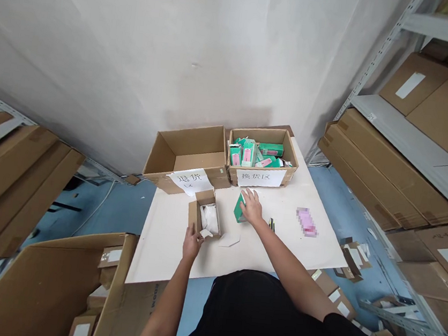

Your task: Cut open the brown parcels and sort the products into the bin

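Observation:
On the white table, my left hand (192, 242) is closed at the near left corner of a small open cardboard box (193, 214). White wrapping (210, 219) lies inside that box, and a scrap of white paper (206, 233) shows by my left fingertips. My right hand (252, 208) grips a green box (238, 213) from above, its fingers over the top; the hand covers part of it. A loose white paper piece (229, 240) lies between my hands. Beside my right forearm is a small dark object (271, 224), partly hidden.
Two larger cartons with handwritten paper signs stand against the wall: the left carton (161, 153) is open, the right carton (295, 160) holds several green boxes. A blurred pink item (307, 222) lies at right. Shelves (429, 137) and a big carton (127, 265) flank the table.

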Available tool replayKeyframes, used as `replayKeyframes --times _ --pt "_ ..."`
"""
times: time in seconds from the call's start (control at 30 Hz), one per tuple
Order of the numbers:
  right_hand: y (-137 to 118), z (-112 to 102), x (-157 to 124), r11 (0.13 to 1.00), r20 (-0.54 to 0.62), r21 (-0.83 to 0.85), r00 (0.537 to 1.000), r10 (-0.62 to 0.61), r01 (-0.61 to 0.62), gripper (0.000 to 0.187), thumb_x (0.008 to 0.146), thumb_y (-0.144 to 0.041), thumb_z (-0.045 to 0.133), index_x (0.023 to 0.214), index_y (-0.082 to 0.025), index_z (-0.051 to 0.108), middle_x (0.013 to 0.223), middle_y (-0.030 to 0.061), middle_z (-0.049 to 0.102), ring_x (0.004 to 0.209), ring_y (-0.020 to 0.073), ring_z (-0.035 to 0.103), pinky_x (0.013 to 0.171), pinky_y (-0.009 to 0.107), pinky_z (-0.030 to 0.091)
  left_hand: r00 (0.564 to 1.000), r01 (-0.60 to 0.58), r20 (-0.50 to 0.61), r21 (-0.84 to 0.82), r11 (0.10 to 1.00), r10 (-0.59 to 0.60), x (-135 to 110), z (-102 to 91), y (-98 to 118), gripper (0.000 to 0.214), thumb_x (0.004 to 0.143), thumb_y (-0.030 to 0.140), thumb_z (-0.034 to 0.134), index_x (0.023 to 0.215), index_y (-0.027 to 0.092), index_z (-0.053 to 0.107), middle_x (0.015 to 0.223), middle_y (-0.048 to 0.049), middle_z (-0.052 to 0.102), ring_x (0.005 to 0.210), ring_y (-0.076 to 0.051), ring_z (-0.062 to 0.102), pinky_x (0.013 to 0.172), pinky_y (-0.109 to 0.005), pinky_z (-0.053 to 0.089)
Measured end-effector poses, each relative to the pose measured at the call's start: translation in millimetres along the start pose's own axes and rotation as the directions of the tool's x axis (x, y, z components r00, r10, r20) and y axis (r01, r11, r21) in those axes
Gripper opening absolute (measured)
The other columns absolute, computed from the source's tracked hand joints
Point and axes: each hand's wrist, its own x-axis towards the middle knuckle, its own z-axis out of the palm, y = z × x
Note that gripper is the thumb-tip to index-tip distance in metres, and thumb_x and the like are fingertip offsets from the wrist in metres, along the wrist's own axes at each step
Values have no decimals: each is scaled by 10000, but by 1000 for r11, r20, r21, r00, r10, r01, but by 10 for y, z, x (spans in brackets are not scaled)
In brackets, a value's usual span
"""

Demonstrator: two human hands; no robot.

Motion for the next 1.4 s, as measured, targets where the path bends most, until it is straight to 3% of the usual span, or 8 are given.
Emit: replayKeyframes --times 0.23,0.43,0.67,0.83,1.0,1.2,1.3,1.4 --pt "457 673 -350 999 212 17 977 37 -41 700 940 -274 600 1621 -218 448 1722 82 329 1597 383 206 1167 514 441 1000 -22 -13 -39 999 21 -30 -35 -167 64 807 217 666 859 215 702 1592 -123 496 1536 -358 397 1188 -468 476" --pt "582 659 -248 998 273 61 962 -8 -9 849 821 -205 694 1629 -227 435 1751 110 244 1595 354 237 1240 491 348 985 -111 -134 13 994 111 -122 50 311 511 803 141 611 1312 166 649 1582 -176 487 1541 -384 352 1246 -588 361" --pt "587 472 -373 986 306 -56 938 166 -156 847 907 -173 648 1673 -312 315 1779 87 133 1311 287 598 1047 388 521 901 -343 292 21 939 322 -90 535 1316 346 892 105 551 1136 228 764 1399 -128 639 1391 -284 512 1181 -430 433" --pt "590 338 -377 981 330 -104 925 187 -161 861 917 -165 642 1685 -320 286 1771 90 164 1338 297 578 1080 391 492 862 -314 436 58 948 259 -54 869 1675 301 863 110 612 1080 163 813 1412 -207 637 1460 -375 424 1207 -543 355" --pt "510 310 -356 984 348 -104 921 174 -147 853 905 -122 627 1672 -338 321 1772 62 177 1320 285 578 1066 383 496 934 -201 325 141 969 146 -147 847 1619 397 925 206 541 1243 170 776 1656 -184 435 1609 -440 151 1253 -713 156" --pt "380 387 -381 990 376 -99 917 132 -102 853 890 -87 583 1662 -361 345 1779 25 159 1302 293 583 1014 386 527 986 -121 131 157 980 101 -167 491 1256 435 916 228 594 1333 234 714 1763 -72 249 1649 -376 -25 1293 -687 99" --pt "355 414 -384 989 370 -100 919 136 -106 842 899 -101 573 1660 -378 346 1779 13 161 1303 298 580 993 390 536 982 -175 102 149 973 161 -204 430 1176 491 893 176 590 1374 234 667 1767 -77 235 1654 -346 -18 1296 -673 137" --pt "358 418 -384 988 367 -114 919 142 -107 848 898 -96 573 1662 -384 341 1779 10 161 1289 290 591 991 377 533 923 -327 242 77 942 301 -270 554 1226 453 883 122 553 1304 214 695 1729 -110 332 1646 -328 125 1280 -608 258"
